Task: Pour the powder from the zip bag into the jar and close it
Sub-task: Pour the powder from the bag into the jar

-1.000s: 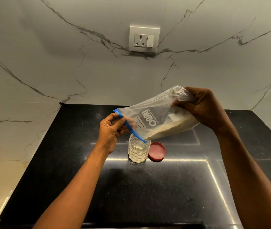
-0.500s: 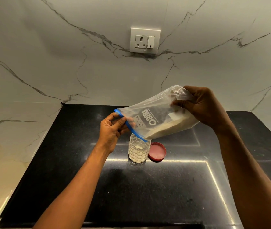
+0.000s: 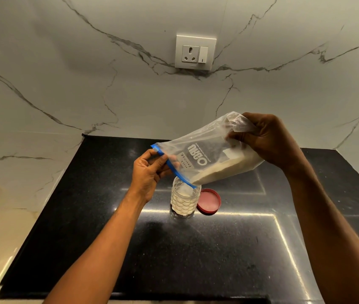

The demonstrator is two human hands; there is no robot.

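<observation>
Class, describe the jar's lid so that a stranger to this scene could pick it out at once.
Start at the black countertop below the marble wall. Near its middle stands a clear jar partly filled with white powder. The lid lies flat just to its right: a round red disc, the only red thing there.

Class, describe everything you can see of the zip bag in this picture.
The clear plastic zip bag with a blue zip strip is tilted, mouth down over the ribbed clear jar. Pale powder lies along its lower side. Dark upside-down print and a handwritten "milk powder" label show. The left hand pinches the zip edge; the right hand grips the bunched bottom.
</observation>
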